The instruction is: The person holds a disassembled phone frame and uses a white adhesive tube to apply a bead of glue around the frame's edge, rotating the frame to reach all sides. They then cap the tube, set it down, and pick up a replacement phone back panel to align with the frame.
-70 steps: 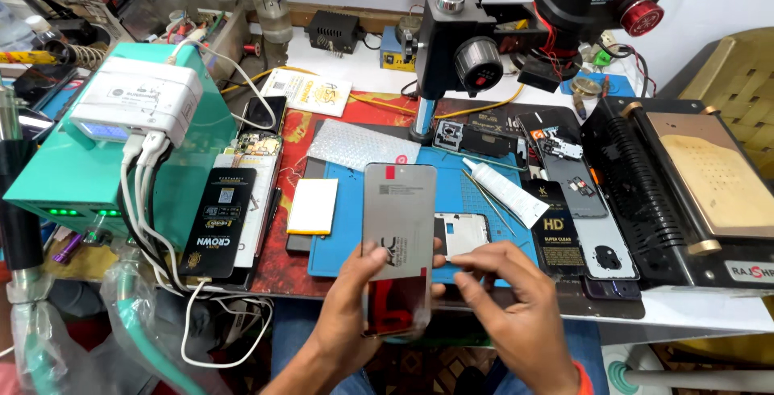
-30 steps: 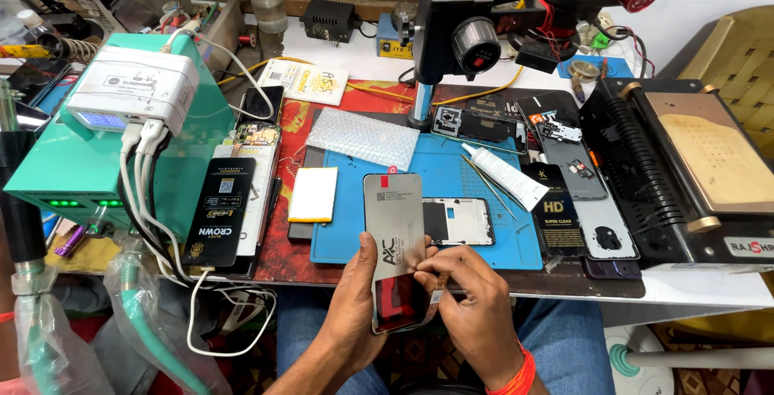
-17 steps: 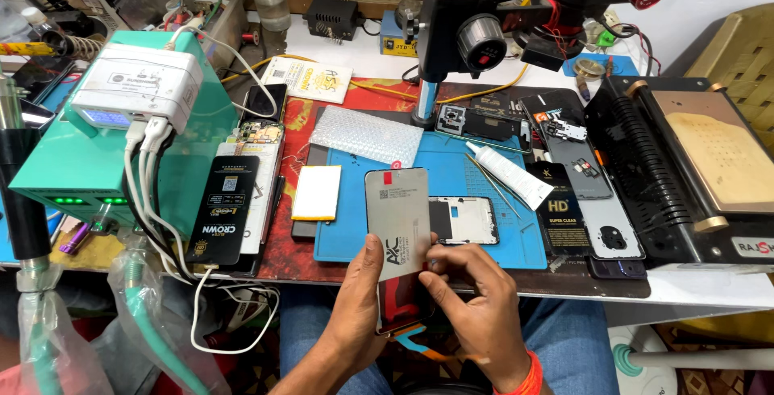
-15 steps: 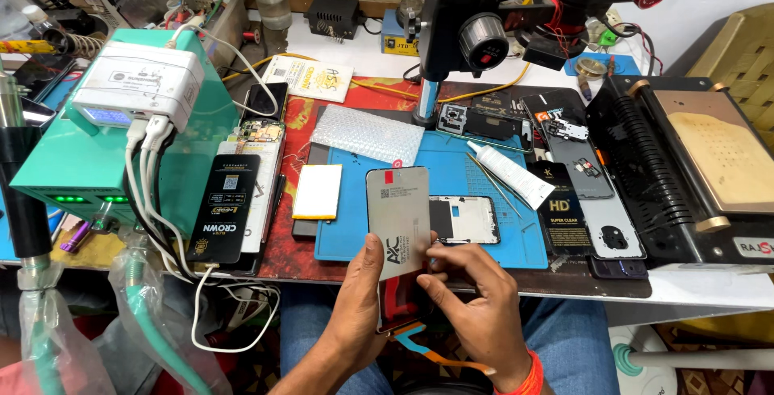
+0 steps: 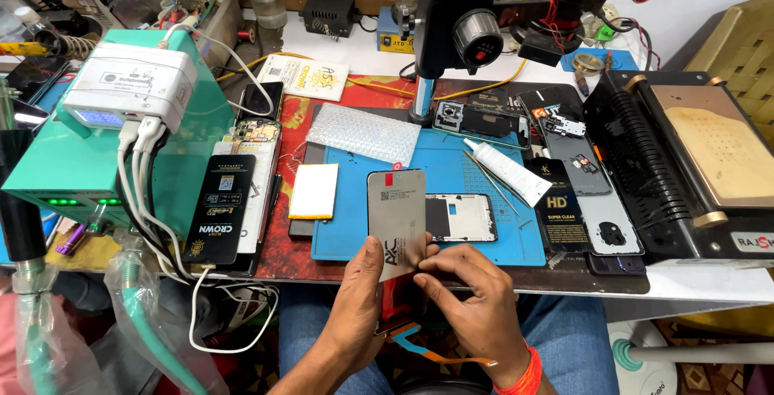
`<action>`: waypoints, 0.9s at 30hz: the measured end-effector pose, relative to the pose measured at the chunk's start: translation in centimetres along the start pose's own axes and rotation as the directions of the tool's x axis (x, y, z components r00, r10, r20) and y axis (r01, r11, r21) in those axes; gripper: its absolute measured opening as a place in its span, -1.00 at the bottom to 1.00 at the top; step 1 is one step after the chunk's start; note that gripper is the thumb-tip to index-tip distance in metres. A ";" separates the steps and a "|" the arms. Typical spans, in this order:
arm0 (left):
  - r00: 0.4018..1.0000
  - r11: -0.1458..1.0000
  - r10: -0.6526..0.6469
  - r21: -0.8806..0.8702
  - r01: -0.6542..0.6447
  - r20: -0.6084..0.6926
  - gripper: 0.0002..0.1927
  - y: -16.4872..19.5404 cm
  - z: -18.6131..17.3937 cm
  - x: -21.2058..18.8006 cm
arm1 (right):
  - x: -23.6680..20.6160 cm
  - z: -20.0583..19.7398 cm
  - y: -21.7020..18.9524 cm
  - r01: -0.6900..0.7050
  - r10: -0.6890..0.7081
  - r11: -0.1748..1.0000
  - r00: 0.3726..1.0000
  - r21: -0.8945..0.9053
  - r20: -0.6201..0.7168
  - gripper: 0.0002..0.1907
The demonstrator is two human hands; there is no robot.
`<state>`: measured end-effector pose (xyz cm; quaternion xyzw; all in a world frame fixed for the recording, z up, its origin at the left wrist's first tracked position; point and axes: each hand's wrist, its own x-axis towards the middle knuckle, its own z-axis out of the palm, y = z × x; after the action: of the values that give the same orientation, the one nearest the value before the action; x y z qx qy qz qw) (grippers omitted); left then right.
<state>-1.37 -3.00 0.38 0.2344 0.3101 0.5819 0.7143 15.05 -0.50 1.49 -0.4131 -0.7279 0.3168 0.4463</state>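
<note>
My left hand (image 5: 361,294) grips a grey phone display panel (image 5: 396,214) by its lower left edge and holds it upright over the near edge of the blue work mat (image 5: 451,168). My right hand (image 5: 472,298) pinches the panel's lower right corner with its fingertips. An orange flex ribbon (image 5: 427,348) hangs from below the panel over my lap. Just right of the panel, a phone frame (image 5: 461,217) lies flat on the mat.
A green machine (image 5: 89,153) with a white box and white cables stands left. A microscope stand (image 5: 459,28) rises at the back. A white glue tube (image 5: 506,171), tweezers, a bubble-wrap pouch (image 5: 366,133), a white battery (image 5: 314,191), black packets and a black laminating machine (image 5: 685,161) surround the mat.
The panel has stayed in both hands. My right fingers have shifted along its lower right corner, and the orange ribbon now hangs lower. The view has drifted slightly.
</note>
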 end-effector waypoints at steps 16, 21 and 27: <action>0.996 0.996 0.057 0.058 -0.062 0.073 -0.27 -0.5 -0.3 -0.1 | 0.0 -0.1 0.4 -0.022 0.013 0.992 0.997 0.123 0.070 -0.88; 0.994 0.998 0.057 0.030 -0.060 0.090 -0.27 -0.5 -0.4 -0.1 | 0.0 -0.1 0.2 -0.155 0.148 0.976 0.987 0.152 0.056 -0.81; 0.995 0.996 0.055 0.069 -0.061 0.085 -0.28 -0.7 -0.5 0.0 | -0.1 -0.2 0.5 -0.109 0.102 0.986 0.993 0.129 0.055 -0.89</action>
<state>-1.29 -3.16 -0.43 0.2926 0.2936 0.5809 0.7005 15.36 -0.34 1.11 -0.4131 -0.6930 0.3970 0.4376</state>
